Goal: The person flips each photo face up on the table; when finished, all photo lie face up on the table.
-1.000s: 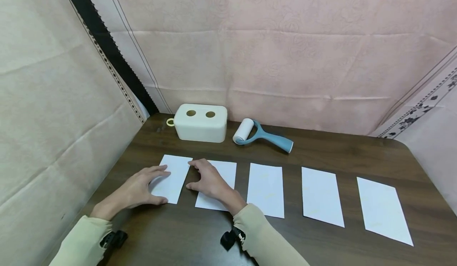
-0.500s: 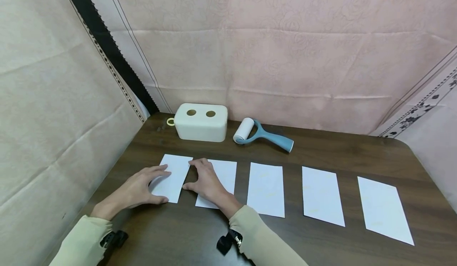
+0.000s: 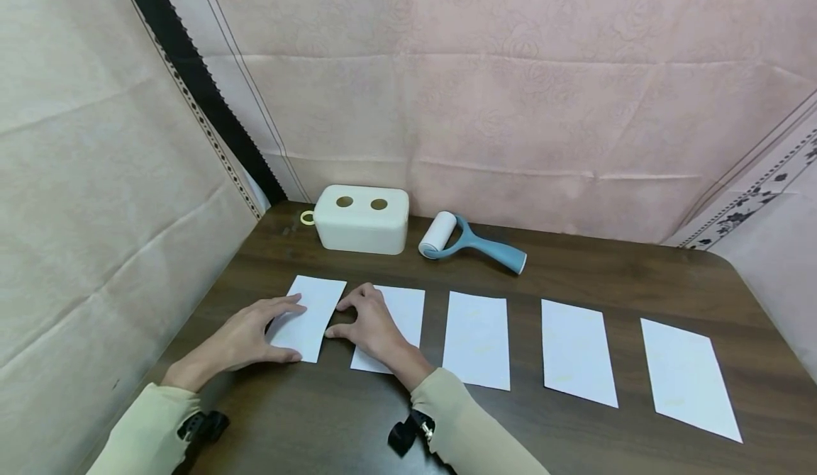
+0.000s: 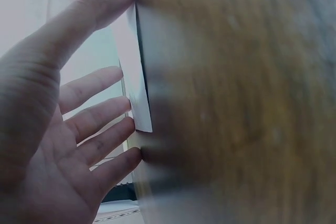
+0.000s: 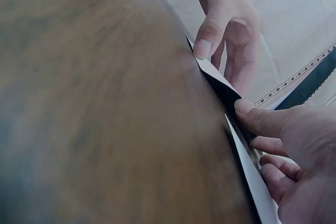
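Note:
In the head view, my left hand (image 3: 249,337) rests at the left side of the leftmost white paper sheet (image 3: 315,308), its fingers spread over the left part and its thumb at the near edge. The left wrist view shows the fingers (image 4: 100,124) fairly straight and spread. My right hand (image 3: 373,326) is at that sheet's right edge, thumb and fingertips apart and touching or very near it. It hovers over part of the second sheet (image 3: 403,312). In the right wrist view, the leftmost sheet (image 5: 215,74) stands slightly raised from the table along the edge by the right thumb.
More white sheets lie in a row to the right: a third (image 3: 476,337), a fourth (image 3: 577,351) and a fifth (image 3: 689,379). Behind them on the brown table (image 3: 613,269) are a white box (image 3: 360,227) with two holes and a blue-handled lint roller (image 3: 481,244).
My right hand's thumb has slid slightly left to the leftmost sheet's edge. The index fingertip has drawn a little down along that edge. The left hand has stayed put.

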Motion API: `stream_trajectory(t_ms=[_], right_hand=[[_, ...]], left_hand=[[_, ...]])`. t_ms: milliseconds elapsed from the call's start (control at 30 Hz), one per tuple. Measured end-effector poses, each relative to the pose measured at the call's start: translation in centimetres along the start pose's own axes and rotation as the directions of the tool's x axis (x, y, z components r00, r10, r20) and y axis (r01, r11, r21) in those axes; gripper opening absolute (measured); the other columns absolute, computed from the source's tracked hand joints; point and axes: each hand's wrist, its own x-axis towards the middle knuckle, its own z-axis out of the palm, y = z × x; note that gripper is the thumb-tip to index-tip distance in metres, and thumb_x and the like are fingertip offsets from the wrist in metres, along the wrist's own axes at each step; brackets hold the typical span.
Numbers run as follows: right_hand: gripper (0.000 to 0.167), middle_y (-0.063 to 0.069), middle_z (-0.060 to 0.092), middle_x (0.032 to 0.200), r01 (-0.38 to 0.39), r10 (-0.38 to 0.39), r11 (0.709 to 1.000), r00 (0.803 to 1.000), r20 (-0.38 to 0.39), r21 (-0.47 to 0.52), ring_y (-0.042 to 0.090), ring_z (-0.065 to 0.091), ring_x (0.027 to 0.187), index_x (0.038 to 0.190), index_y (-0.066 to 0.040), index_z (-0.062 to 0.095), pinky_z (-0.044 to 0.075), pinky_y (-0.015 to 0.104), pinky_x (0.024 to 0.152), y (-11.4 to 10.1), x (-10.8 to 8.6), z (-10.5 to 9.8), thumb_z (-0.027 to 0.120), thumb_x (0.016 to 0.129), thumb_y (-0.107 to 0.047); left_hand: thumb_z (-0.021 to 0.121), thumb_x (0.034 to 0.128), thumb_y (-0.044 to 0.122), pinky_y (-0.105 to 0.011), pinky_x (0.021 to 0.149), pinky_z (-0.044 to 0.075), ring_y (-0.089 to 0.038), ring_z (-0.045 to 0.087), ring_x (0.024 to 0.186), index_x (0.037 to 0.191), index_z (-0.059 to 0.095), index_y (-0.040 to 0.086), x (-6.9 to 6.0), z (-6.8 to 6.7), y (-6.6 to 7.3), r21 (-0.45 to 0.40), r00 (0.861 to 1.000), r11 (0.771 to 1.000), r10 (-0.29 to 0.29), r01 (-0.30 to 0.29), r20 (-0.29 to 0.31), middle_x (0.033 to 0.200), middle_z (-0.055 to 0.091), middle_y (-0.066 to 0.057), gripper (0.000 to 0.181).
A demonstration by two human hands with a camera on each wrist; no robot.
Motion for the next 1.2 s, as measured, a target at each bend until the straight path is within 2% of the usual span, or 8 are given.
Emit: stream_trajectory(t_ms=[233, 400, 567, 700, 800, 900, 1200], right_hand=[[0.042, 0.001, 0.059, 0.121, 0.029, -0.029, 1.000, 1.000, -0.006, -0.007, 0.022, 0.055, 0.118, 0.123, -0.011, 0.077, 0.049, 0.031, 0.097, 0.2, 0.0, 0.1, 0.089, 0.089, -0.032], [0.046, 0.004, 0.061, 0.129, 0.086, -0.086, 0.996, 0.996, 0.010, 0.016, 0.022, 0.054, 0.123, 0.133, -0.012, 0.073, 0.049, 0.034, 0.101, 0.2, 0.0, 0.0, 0.086, 0.092, -0.029], [0.049, 0.005, 0.062, 0.136, 0.134, -0.135, 0.991, 0.990, 0.030, 0.013, 0.021, 0.056, 0.126, 0.139, -0.011, 0.069, 0.045, 0.039, 0.109, 0.0, 0.0, 0.0, 0.084, 0.094, -0.022], [0.055, 0.004, 0.064, 0.133, 0.148, -0.149, 0.989, 0.989, 0.021, 0.020, 0.020, 0.061, 0.122, 0.141, -0.009, 0.066, 0.047, 0.036, 0.108, -0.2, 0.0, 0.2, 0.087, 0.092, -0.024], [0.058, 0.005, 0.065, 0.133, 0.144, -0.145, 0.989, 0.989, 0.020, 0.042, 0.020, 0.062, 0.122, 0.142, -0.008, 0.064, 0.050, 0.031, 0.103, -0.3, 0.0, 0.4, 0.087, 0.092, -0.024], [0.060, 0.006, 0.065, 0.135, 0.138, -0.139, 0.989, 0.990, 0.020, 0.060, 0.020, 0.062, 0.125, 0.144, -0.008, 0.062, 0.049, 0.030, 0.104, -0.4, -0.1, 0.5, 0.086, 0.093, -0.025], [0.060, 0.004, 0.066, 0.135, 0.146, -0.146, 0.987, 0.989, 0.005, 0.066, 0.018, 0.063, 0.124, 0.144, -0.009, 0.062, 0.049, 0.029, 0.104, -0.4, 0.0, 0.7, 0.087, 0.092, -0.028]], left_hand=[[0.093, 0.0781, 0.051, -0.067, 0.105, 0.043, -0.047, 0.052, 0.137, 0.128, 0.073, 0.013, -0.3, 0.0, -0.1, -0.030, 1.000, 1.000, 0.005, -0.005, -0.009, 0.154, 0.055, -0.020, 0.065], [0.088, 0.0849, 0.052, -0.068, 0.107, 0.041, -0.047, 0.051, 0.139, 0.125, 0.076, 0.017, -0.3, 0.0, -0.1, -0.074, 1.000, 0.997, -0.010, 0.009, -0.013, 0.153, 0.056, -0.019, 0.054], [0.076, 0.0974, 0.048, -0.069, 0.108, 0.040, -0.045, 0.051, 0.139, 0.126, 0.077, 0.016, 0.0, -0.1, 0.3, -0.108, 0.997, 0.992, -0.065, 0.061, -0.033, 0.149, 0.059, -0.018, 0.043], [0.069, 0.1031, 0.045, -0.063, 0.103, 0.046, -0.039, 0.059, 0.131, 0.126, 0.077, 0.014, 0.4, 0.1, 0.8, -0.139, 0.991, 0.985, -0.109, 0.097, -0.078, 0.138, 0.066, -0.011, 0.039], [0.067, 0.1040, 0.048, -0.054, 0.093, 0.051, -0.029, 0.066, 0.115, 0.121, 0.079, 0.016, 1.0, 0.2, 1.3, -0.152, 0.984, 0.980, -0.144, 0.127, -0.108, 0.124, 0.070, -0.003, 0.038], [0.065, 0.1040, 0.051, -0.046, 0.085, 0.051, -0.022, 0.066, 0.104, 0.115, 0.081, 0.016, 1.5, 0.3, 1.6, -0.156, 0.974, 0.974, -0.186, 0.166, -0.125, 0.115, 0.071, 0.001, 0.040], [0.067, 0.1012, 0.057, -0.041, 0.078, 0.051, -0.019, 0.067, 0.097, 0.112, 0.080, 0.015, 2.5, 0.5, 2.1, -0.193, 0.958, 0.952, -0.263, 0.237, -0.118, 0.104, 0.075, 0.002, 0.045]])
